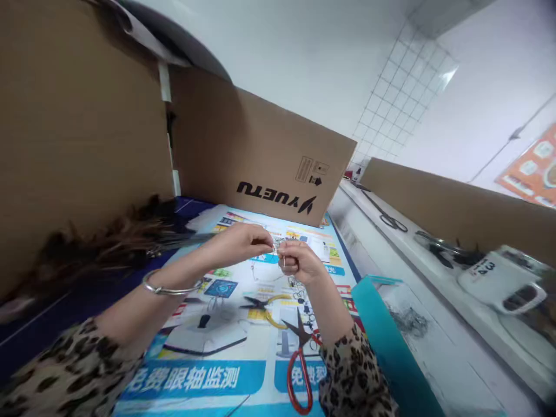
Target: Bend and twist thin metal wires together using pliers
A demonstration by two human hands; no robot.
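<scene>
Above the printed sheet, my left hand and my right hand meet almost fingertip to fingertip. Both are closed in a pinch. Whatever lies between the fingers is too small to name; small silvery bits show just behind them. Below the hands lies a yellow-handled cutting tool, its jaws pointing left. Nearer to me, beside my right forearm, are red-handled scissors with their blades apart. Several small dark rings are partly hidden by my right wrist.
Cardboard panels wall the back and left. Blurred brown strands lie at left. At right stands a teal box, near a tangle of thin wire. A white ledge holds a mug and dark-handled scissors.
</scene>
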